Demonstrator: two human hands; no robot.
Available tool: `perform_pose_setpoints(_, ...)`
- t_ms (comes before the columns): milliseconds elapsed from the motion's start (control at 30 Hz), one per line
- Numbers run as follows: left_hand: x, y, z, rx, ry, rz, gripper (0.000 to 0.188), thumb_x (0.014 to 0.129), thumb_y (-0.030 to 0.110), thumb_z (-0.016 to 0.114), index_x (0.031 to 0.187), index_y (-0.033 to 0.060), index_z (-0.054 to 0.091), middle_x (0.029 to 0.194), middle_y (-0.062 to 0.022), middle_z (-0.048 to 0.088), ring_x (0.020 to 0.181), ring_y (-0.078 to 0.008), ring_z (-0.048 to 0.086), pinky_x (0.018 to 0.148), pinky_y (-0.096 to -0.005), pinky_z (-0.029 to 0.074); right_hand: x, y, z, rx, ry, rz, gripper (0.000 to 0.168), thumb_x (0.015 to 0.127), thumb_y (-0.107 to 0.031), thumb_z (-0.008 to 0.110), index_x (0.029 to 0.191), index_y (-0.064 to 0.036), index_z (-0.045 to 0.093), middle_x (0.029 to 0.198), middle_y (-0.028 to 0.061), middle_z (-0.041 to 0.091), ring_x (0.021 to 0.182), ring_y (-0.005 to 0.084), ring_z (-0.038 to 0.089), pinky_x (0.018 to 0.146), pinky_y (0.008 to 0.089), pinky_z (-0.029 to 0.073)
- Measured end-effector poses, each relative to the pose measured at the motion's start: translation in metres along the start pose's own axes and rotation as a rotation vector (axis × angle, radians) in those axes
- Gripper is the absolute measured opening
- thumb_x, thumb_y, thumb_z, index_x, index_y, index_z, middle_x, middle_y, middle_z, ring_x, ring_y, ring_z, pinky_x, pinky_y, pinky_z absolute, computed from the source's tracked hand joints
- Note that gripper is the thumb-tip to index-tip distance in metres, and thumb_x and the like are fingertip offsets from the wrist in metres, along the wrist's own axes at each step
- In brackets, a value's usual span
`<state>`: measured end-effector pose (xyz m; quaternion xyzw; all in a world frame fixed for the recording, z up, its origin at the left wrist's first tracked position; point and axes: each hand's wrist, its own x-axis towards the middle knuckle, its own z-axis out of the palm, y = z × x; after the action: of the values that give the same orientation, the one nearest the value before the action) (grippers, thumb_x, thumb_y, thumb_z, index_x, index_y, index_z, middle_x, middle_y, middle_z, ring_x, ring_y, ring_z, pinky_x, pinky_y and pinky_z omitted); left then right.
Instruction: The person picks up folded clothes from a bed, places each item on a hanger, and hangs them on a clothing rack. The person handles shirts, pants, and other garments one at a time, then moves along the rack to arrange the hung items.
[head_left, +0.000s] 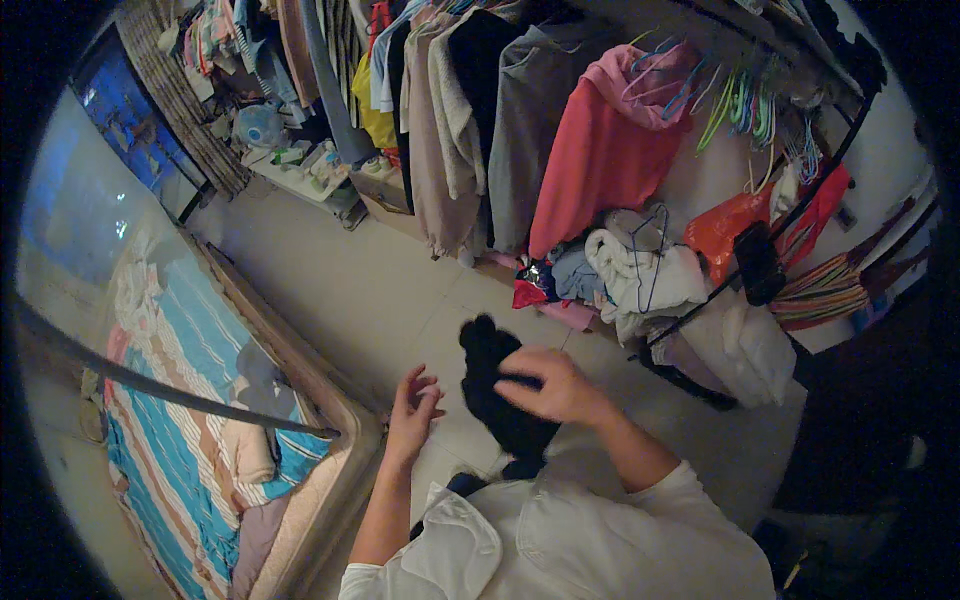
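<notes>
My left hand (418, 409) is raised beside the bed's edge, fingers apart and curled, with nothing in it. To its right, a black, soft-looking thing (499, 409), possibly a garment or an animal, shows against the floor. My right hand (551, 386) is over its right side, thumb and fingers spread a little, with black showing between them. Whether the fingers grip it cannot be told. The white top (600, 540) on my body fills the bottom of the view.
The bed (337, 480) with striped bedding (195, 360) lies left. Clothes hang on a rack ahead, among them a red garment (592, 165). Folded white cloth (645, 270) and a blue hanger (651, 262) are piled below. Plastic bags (731, 225) and a dark strap (697, 386) are at the right.
</notes>
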<state>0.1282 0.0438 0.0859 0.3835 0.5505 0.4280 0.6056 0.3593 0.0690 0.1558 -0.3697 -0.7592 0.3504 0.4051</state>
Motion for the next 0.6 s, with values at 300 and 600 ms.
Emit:
perform_pose_setpoints(300, 0.086, 0.092, 0.037, 0.019, -0.627, -0.111, 0.046, 0.079, 0.011, 0.054, 0.122, 0.0116, 0.036, 0.113, -0.0073, 0.041, 0.094, -0.0187, 0.048, 0.069, -0.0322, 0.052, 0.031, 0.009, -0.009, -0.372, -0.103, -0.229, 0.011, 0.07, -0.013, 0.059, 0.074, -0.007, 0.051, 0.071, 0.0056, 0.051, 0.068, 0.0225, 0.05, 0.062, 0.0339, 0.045)
perform_pose_setpoints(600, 0.191, 0.068, 0.02, 0.181, -0.68, -0.164, 0.026, 0.076, -0.004, 0.044, 0.102, 0.0005, 0.042, 0.094, -0.0117, 0.053, 0.079, -0.0205, 0.059, 0.067, -0.0321, 0.052, 0.084, 0.046, -0.017, -0.58, 0.136, -0.044, 0.019, 0.072, -0.019, 0.061, 0.084, -0.005, 0.057, 0.083, 0.0086, 0.052, 0.082, 0.0255, 0.051, 0.074, 0.0346, 0.043)
